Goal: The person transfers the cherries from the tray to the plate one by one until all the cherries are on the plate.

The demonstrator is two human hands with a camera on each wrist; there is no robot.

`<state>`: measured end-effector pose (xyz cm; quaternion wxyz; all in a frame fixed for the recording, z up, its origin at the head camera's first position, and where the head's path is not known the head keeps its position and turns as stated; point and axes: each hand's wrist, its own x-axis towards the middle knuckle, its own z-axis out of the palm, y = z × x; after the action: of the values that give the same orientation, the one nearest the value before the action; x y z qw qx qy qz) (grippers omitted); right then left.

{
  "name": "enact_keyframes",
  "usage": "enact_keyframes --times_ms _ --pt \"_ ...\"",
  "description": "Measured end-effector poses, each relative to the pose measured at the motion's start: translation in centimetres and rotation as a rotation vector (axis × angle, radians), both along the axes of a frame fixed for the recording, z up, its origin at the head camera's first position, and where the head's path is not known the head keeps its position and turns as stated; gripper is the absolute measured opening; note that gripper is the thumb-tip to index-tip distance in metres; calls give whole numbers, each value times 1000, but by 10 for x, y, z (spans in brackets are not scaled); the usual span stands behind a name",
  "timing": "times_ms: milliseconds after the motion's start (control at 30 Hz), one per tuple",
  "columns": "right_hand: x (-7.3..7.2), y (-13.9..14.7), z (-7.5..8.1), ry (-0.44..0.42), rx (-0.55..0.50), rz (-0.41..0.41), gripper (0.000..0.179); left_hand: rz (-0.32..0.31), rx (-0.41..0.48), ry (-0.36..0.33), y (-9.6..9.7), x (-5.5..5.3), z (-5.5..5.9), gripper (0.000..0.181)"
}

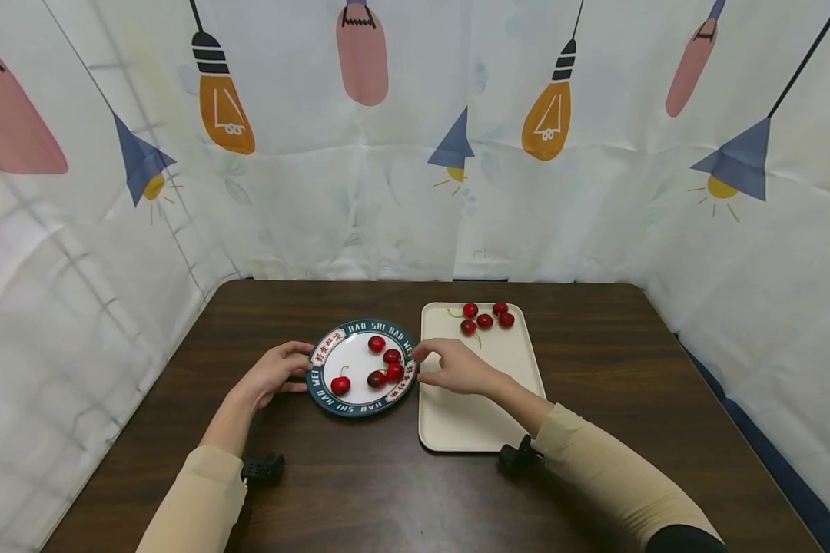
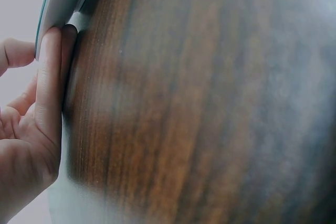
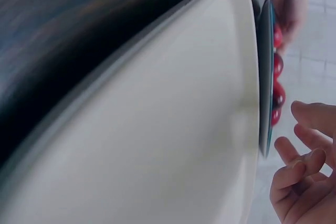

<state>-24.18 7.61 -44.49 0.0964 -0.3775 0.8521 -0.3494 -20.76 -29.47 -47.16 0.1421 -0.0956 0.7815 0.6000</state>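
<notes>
A round plate [image 1: 360, 408] with a dark blue lettered rim and white middle carries several red cherries [image 1: 340, 385]. At its left edge, my left hand [image 1: 277, 375] pinches the rim; the left wrist view shows the thumb above the plate's edge [image 2: 62, 3] and fingers beneath. My right hand [image 1: 462, 369] hovers by the plate's right rim, over the left side of a cream rectangular tray [image 1: 456, 430]. Its fingers are loosely bent with nothing between them, as the right wrist view also shows. More cherries [image 1: 484, 321], some with stems, lie at the tray's far end.
Both dishes are on a dark wooden table [image 1: 360, 491], the tray just right of the plate. A white curtain [image 1: 304, 215] printed with lamps and bulbs hangs behind the table and along its sides. Black bands [image 1: 264, 468] circle both wrists.
</notes>
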Motion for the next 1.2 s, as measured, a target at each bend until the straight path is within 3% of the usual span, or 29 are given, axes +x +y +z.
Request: enact_keyframes --times_ms 600,1200 --pt "-23 53 -5 -10 27 -182 34 0 -5 -19 -1 0 1 54" --pt "-57 63 -5 74 16 -329 33 -3 -7 -17 -1 0 0 54"
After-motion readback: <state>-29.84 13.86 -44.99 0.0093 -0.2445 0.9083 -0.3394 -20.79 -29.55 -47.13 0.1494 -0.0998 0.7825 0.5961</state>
